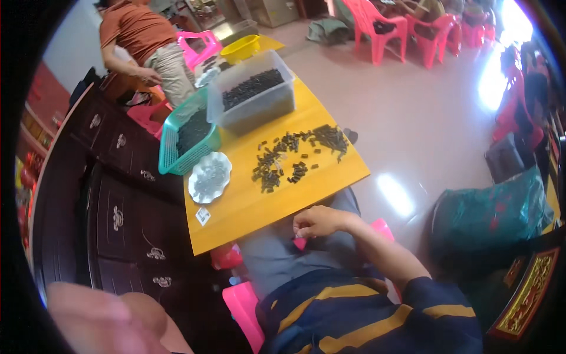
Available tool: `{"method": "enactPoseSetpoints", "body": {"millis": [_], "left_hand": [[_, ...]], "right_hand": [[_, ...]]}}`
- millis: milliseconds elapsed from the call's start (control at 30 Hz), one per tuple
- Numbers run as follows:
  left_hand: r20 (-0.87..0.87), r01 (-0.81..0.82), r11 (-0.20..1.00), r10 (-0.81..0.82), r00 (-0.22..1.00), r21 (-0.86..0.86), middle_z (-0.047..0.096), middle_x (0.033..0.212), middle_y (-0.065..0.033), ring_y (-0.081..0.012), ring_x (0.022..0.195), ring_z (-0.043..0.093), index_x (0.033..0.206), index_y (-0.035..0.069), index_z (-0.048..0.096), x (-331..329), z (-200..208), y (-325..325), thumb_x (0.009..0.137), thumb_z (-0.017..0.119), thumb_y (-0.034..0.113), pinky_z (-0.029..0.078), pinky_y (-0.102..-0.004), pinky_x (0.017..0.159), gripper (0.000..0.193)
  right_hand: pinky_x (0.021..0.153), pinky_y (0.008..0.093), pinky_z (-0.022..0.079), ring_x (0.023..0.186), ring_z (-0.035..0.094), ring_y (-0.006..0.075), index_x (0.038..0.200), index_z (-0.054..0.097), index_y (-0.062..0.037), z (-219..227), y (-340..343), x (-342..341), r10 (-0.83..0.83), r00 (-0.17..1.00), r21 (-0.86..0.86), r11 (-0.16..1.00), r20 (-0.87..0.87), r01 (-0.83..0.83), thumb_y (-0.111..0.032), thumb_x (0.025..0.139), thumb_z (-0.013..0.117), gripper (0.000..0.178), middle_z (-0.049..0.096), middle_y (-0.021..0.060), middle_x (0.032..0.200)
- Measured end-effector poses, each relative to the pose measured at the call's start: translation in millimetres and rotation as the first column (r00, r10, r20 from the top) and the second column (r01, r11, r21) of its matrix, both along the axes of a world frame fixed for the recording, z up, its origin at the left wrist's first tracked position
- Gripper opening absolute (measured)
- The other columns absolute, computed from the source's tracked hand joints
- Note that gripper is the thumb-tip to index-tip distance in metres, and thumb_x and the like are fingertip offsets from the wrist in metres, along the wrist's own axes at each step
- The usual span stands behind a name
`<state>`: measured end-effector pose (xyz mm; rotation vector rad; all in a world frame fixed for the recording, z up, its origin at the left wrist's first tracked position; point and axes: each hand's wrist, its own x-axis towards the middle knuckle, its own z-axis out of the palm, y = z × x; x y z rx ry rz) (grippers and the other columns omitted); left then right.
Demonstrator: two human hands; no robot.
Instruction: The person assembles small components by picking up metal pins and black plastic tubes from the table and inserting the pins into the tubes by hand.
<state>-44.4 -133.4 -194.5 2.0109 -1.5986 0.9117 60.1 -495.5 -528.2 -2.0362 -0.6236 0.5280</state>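
Observation:
My right hand (318, 221) is over my lap, just off the near edge of the yellow table (236, 227). Its fingers are pinched together; what they hold, if anything, is too small to make out. A bit of pink shows right under the fingertips. Large and blurred at the lower left, my left hand (94, 318) is raised close to the camera, its fingers smeared. Small dark cylindrical pieces (271, 168) lie scattered on the tabletop, heaped at its right side. To their left sits a white scalloped dish (191, 190) with small clear pieces.
Behind the dish are a teal basket (167, 144) and a translucent bin (253, 121), both holding dark pieces. A yellow basin (240, 49) is farther back. Dark drawers (135, 227) line the left. Another person (144, 35) stands beyond. Right: a green bag (492, 209) and pink chairs (380, 29).

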Motion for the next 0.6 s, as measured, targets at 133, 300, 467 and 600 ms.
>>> {"method": "enactPoseSetpoints", "body": {"millis": [133, 300, 467, 600], "left_hand": [[-0.02, 0.023, 0.998, -0.024, 1.0, -0.059, 0.054, 0.077, -0.0102, -0.02, 0.062, 0.05, 0.1, -0.001, 0.058, 56, -16, -153, 0.094, 0.056, 0.015, 0.043, -0.0286, 0.057, 0.018], [-0.288, -0.212, 0.976, 0.218, 0.932, 0.052, 0.068, 0.093, -0.0142, -0.0311, 0.076, 0.066, 0.101, 0.001, 0.07, 150, -133, -207, 0.075, 0.077, -0.004, 0.054, -0.0352, 0.069, 0.028], [-0.476, -0.23, 0.948, 0.31, 0.823, 0.219, 0.068, 0.093, -0.0101, -0.022, 0.072, 0.069, 0.103, 0.004, 0.071, 187, -241, -218, 0.083, 0.074, 0.003, 0.053, -0.0313, 0.06, 0.021], [-0.474, -0.244, 0.928, 0.356, 0.805, 0.283, 0.067, 0.095, -0.0095, -0.0303, 0.084, 0.068, 0.103, 0.006, 0.07, 199, -268, -236, 0.082, 0.073, 0.011, 0.054, -0.0398, 0.069, 0.022]], "right_hand": [[0.074, 0.0338, 0.052, 0.079, 0.068, 0.018, 0.098, 0.066, -0.0068, -2, -3, 1, -0.027, 0.998, 0.176, 0.984, 0.051, 0.017, -0.021, 0.091, 0.066, 0.016, 0.07, 0.0054, 0.083], [0.074, 0.0337, 0.053, 0.079, 0.069, 0.0211, 0.094, 0.068, -0.0047, 2, -12, 1, -0.12, 0.99, 0.291, 0.947, -0.078, 0.138, -0.021, 0.088, 0.066, 0.017, 0.071, 0.0087, 0.084], [0.076, 0.037, 0.053, 0.08, 0.07, 0.0244, 0.099, 0.067, -0.0051, 8, -1, 1, -0.107, 0.99, 0.285, 0.95, -0.097, 0.13, -0.021, 0.089, 0.066, 0.019, 0.071, 0.0097, 0.085], [0.077, 0.0377, 0.053, 0.081, 0.069, 0.026, 0.098, 0.066, -0.0052, 10, -6, 2, -0.119, 0.989, 0.328, 0.934, -0.084, 0.14, -0.021, 0.09, 0.065, 0.018, 0.071, 0.0098, 0.085]]}}
